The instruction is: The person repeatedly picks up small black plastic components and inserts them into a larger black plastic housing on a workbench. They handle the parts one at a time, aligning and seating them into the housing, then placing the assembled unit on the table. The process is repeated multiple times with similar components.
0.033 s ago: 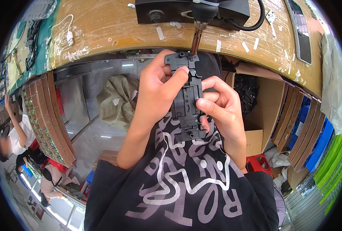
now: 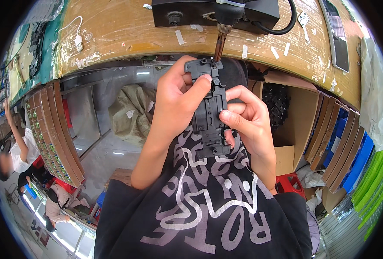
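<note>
While left fingers (image 2: 198, 89) pinch black part (image 2: 211, 113) – right fingers (image 2: 243, 93), half-curled, grip edge.

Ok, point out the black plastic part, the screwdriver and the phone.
Black plastic part (image 2: 210, 114): head view, middle of its body.
Screwdriver (image 2: 220, 41): head view, metal shaft.
Phone (image 2: 338, 38): head view, screen.

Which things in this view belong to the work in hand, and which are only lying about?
Belong to the work:
black plastic part, held by the left hand and right hand
driver, its tip at the part's far end

Seem to be just lying about:
dark phone-like device on the bench
white cable
pale scraps
crumpled olive bundle
</note>
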Demonstrator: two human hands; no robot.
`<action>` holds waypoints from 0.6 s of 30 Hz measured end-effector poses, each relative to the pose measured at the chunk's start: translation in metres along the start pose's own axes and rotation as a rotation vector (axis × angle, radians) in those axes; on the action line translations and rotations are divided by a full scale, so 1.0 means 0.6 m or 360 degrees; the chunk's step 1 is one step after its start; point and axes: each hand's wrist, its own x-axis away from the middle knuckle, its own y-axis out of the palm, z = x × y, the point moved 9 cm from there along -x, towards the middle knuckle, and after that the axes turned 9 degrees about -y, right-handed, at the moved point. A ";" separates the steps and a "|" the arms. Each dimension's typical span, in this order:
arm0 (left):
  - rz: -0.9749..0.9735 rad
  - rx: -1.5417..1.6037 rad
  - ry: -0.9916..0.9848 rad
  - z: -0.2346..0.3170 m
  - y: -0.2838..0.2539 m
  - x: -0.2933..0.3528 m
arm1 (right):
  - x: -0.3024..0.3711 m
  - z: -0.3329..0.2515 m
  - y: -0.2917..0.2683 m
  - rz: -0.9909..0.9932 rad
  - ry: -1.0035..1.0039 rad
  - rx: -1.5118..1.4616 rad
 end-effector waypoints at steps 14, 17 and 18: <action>-0.0326 -0.0921 -0.0269 -0.051 -0.057 0.017 | 0.080 0.070 -0.376 0.1403 -0.0310 0.1019; -0.0858 -0.1163 -0.0429 0.030 -0.061 0.064 | 0.159 0.104 -0.563 0.1889 -0.0201 0.1769; -0.0991 -0.1087 -0.0450 0.048 -0.067 0.070 | 0.182 0.129 -0.620 0.2007 -0.0141 0.2027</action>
